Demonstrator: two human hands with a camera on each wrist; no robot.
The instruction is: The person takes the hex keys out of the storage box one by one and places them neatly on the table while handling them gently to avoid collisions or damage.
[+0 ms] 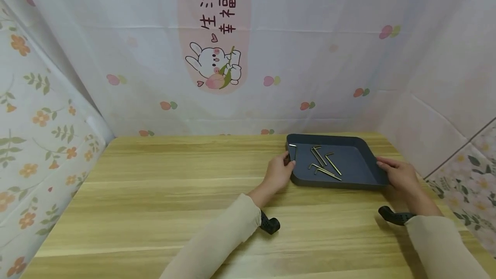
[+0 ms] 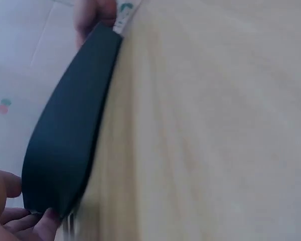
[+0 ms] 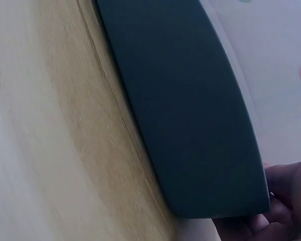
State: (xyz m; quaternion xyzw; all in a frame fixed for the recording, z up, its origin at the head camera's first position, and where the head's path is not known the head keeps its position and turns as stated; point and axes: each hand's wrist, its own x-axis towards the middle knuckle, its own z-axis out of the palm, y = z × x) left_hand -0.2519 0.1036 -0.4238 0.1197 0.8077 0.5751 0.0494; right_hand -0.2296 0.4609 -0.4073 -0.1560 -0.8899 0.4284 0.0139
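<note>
A dark grey rectangular tray (image 1: 358,165) is at the right rear of the wooden table. On its floor lie several brass-coloured hex keys (image 1: 334,165), one of them by the left wall. My left hand (image 1: 280,170) grips the tray's left side, thumb at the rim. The right hand (image 1: 401,178) holds the opposite side, thumb over the rim and the other fingers mostly hidden. Both wrist views show the tray's outer front wall (image 2: 70,125), with the right hand (image 3: 286,211) at its corner. Whether the tray touches the table cannot be told.
The wood-grain table (image 1: 174,193) stretches to the left and front. A printed cloth (image 1: 329,68) hangs behind its back edge, with floral cloth (image 1: 42,141) on the left. Black wrist mounts (image 1: 270,224) stick out at both sleeves.
</note>
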